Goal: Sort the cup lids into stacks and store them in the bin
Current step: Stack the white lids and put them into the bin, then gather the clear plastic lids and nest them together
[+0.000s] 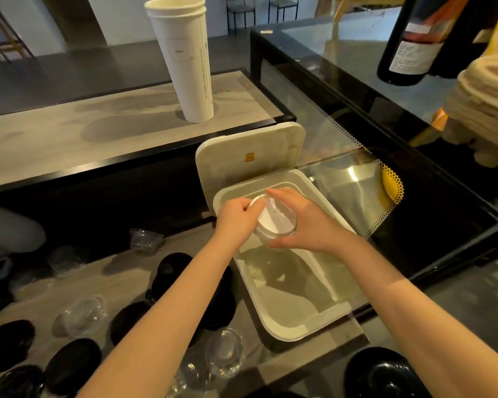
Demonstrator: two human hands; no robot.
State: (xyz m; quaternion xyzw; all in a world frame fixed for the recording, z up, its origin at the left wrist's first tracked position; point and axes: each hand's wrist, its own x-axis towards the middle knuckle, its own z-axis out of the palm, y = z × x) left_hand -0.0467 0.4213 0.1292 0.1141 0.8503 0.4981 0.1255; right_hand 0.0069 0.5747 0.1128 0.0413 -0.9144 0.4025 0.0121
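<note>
A stack of white and clear cup lids [273,218] is held over the far end of the open white bin [305,320]. My left hand [236,216] pinches the stack's left edge, and my right hand [302,222] wraps around its right side from above. The bin's hinged cover [250,156] stands open at the back. Inside the bin I see a translucent floor with dark shapes below. Black lids [72,366] and clear dome lids [84,314] lie scattered on the counter to the left of the bin.
A tall stack of white paper cups [187,64] stands on the raised shelf behind. A glass display case [357,110] runs along the right, with a dark bottle [417,38] on top. A black bowl [383,374] sits at the bottom right. A clear cup [144,239] stands left of the bin.
</note>
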